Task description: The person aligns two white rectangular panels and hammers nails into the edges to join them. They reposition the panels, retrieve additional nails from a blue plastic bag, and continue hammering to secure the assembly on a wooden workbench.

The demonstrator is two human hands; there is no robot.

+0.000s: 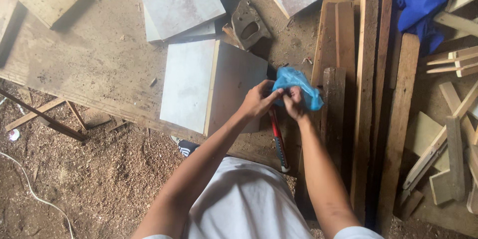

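Underfoot, sawdust covers the floor point(99, 179) at the left, open up to the worn edge of the workbench point(89, 70). To the right, upright planks point(368, 95) and stacked offcuts point(448, 144) crowd the space. A blue plastic bag point(298, 84) sits above the bench's near edge, beside a grey board point(186, 82). Left hand point(258, 100) pinches the bag's left side; right hand point(295, 102) grips its lower middle, fingers closed on the plastic. A red-handled hammer point(277, 137) lies directly beneath both hands.
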